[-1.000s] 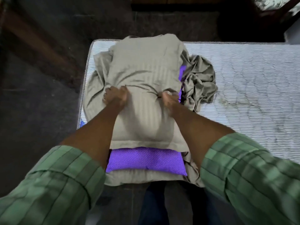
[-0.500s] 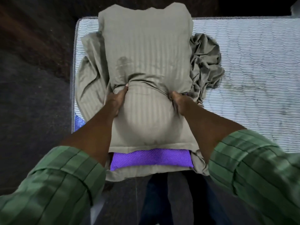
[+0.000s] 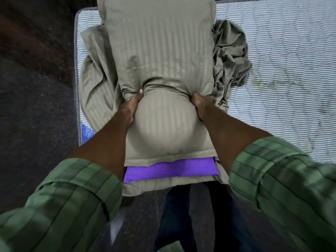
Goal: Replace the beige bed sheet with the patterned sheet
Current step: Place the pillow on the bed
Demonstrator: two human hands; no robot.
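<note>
A beige striped pillow (image 3: 160, 51) lies lengthwise on the near left end of the bare striped mattress (image 3: 283, 70). My left hand (image 3: 130, 108) and my right hand (image 3: 201, 104) grip it from both sides at its middle, bunching the cover. Under it a purple dotted pillow (image 3: 171, 169) sticks out toward me. The crumpled beige sheet (image 3: 230, 57) is heaped beside and below the pillows. No patterned sheet is in view.
The mattress stretches away to the right. A dark floor (image 3: 36, 106) runs along its left edge and in front of me. A bit of blue cloth (image 3: 87, 130) shows at the mattress's left edge. My legs stand against the near end.
The beige pillow has come up and closer, now reaching past the top of the view. My hands have slid from its top face to its two sides and squeeze it.
</note>
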